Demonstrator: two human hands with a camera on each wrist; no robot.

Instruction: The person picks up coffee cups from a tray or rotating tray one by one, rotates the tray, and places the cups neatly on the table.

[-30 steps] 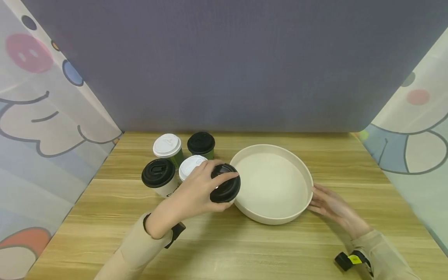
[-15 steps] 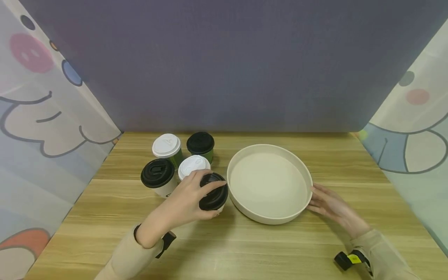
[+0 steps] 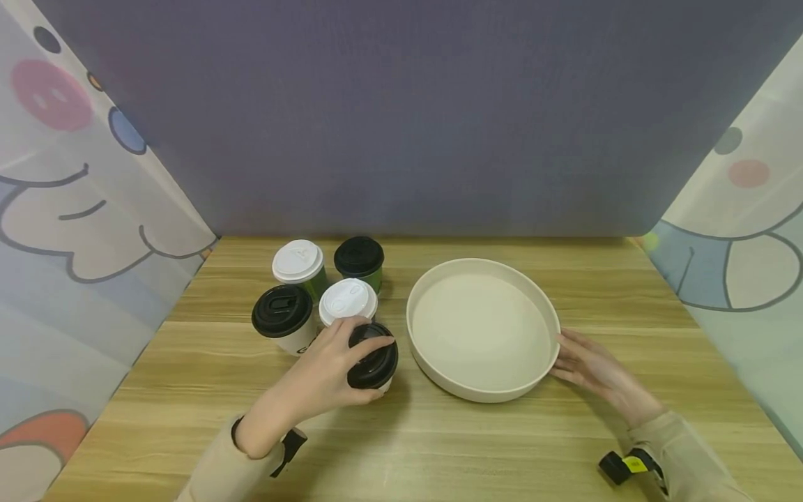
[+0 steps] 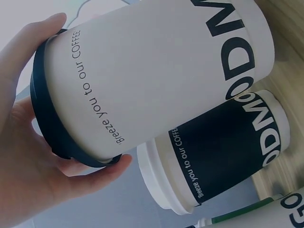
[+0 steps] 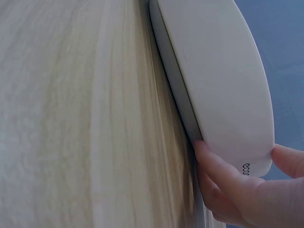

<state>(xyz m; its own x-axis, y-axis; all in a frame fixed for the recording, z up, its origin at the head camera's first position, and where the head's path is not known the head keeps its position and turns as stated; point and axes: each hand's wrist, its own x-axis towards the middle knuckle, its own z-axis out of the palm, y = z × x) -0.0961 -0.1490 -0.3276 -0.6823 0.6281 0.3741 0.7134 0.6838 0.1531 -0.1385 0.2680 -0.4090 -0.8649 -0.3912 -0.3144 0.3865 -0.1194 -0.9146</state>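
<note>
My left hand [image 3: 320, 373] grips a paper coffee cup [image 4: 156, 80] by its black lid [image 3: 375, 366], fingers and thumb spread round the lid's edge. The cup is white with dark lettering and stands upright, low at the tabletop. Right behind it is a white-lidded cup [image 3: 347, 300] with a dark printed band, partly covered by my left fingers in the head view. My right hand [image 3: 596, 373] holds the right side of a round cream tray [image 3: 486, 396], with one digit at the rim and other fingers low on the wall [image 5: 223, 85].
Left of the held cup stands a black-lidded white cup [image 3: 285, 317]. Farther back are a green cup with a white lid [image 3: 300, 261] and a green cup with a black lid [image 3: 360, 258]. A grey panel [image 3: 426, 125] closes off the wooden table's [image 3: 439, 453] back edge.
My left hand has carried the black-lidded cup left and toward me, away from the tray's edge to in front of the white-lidded cup. The right hand stays at the tray.
</note>
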